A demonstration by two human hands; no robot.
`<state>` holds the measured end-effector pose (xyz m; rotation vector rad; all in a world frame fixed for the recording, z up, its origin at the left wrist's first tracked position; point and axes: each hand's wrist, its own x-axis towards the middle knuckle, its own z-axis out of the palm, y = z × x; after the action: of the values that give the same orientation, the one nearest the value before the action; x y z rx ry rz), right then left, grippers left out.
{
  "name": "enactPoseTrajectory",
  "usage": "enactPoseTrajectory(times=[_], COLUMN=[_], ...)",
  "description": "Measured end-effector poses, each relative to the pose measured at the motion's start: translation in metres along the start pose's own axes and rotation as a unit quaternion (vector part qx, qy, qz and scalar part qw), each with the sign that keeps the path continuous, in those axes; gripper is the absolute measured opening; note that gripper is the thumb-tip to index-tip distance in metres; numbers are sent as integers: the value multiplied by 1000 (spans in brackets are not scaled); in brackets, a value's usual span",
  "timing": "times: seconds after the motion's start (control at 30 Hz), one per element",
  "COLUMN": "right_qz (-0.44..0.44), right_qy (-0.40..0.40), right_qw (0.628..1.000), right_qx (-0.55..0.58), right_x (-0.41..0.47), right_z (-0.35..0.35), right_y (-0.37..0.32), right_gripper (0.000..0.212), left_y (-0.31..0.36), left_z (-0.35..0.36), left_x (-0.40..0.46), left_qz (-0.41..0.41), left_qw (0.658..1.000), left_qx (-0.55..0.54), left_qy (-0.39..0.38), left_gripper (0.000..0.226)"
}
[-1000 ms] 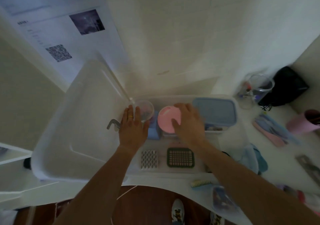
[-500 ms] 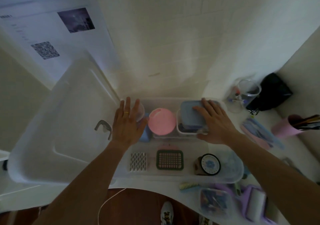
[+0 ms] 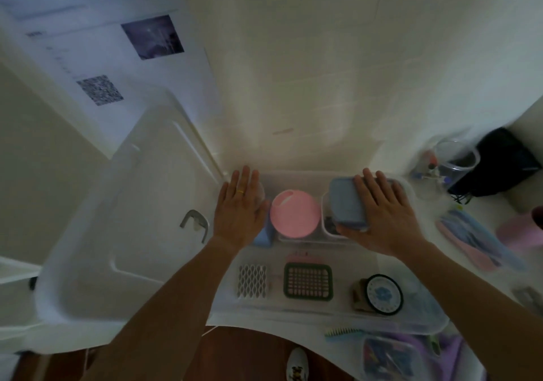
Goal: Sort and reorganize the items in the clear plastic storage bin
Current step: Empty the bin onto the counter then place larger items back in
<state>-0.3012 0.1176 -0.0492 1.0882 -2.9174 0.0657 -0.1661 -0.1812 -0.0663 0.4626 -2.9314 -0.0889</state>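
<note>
The clear plastic storage bin [image 3: 440, 320] lies on the white table in front of me. In its far row stand a round pink lid [image 3: 294, 217] and a box with a blue lid [image 3: 346, 204]. My right hand [image 3: 385, 216] lies flat on the blue lid, fingers straight. My left hand [image 3: 239, 207] rests flat over a clear round cup at the bin's far left corner, with a small blue box [image 3: 262, 238] just below it. The near row holds a white mesh pad [image 3: 252, 281], a green grid tray [image 3: 308, 281] and a round black-rimmed tin [image 3: 383, 294].
The bin's large white lid [image 3: 117, 233] leans open at the left, with a grey latch [image 3: 195, 223]. Right of the bin are a clear jar [image 3: 457, 162], a black pouch [image 3: 505, 166], a pink cup [image 3: 526, 231] and blue-pink utensils [image 3: 470, 239]. A comb [image 3: 343, 331] and a clear case [image 3: 388, 357] lie near the table's front edge.
My right hand left the pink lid and moved right onto the blue-lidded box, which now sits closer to the pink lid. My left hand stays over the clear cup.
</note>
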Motion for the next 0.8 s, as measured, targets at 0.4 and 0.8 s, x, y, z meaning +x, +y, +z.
enactPoseTrajectory(times=[0.4, 0.8], right_qz=[15, -29], right_qy=[3, 144], right_qw=[1000, 971], right_qx=[21, 188], right_x=[-2, -75], right_z=[2, -63], right_y=[-1, -20], right_gripper=[122, 40], left_y=[-2, 14], left_z=[-5, -59], left_x=[3, -51], left_qz=[23, 170], left_qw=[999, 959], left_qx=[-9, -88], left_qy=[-21, 211], left_gripper=[77, 51])
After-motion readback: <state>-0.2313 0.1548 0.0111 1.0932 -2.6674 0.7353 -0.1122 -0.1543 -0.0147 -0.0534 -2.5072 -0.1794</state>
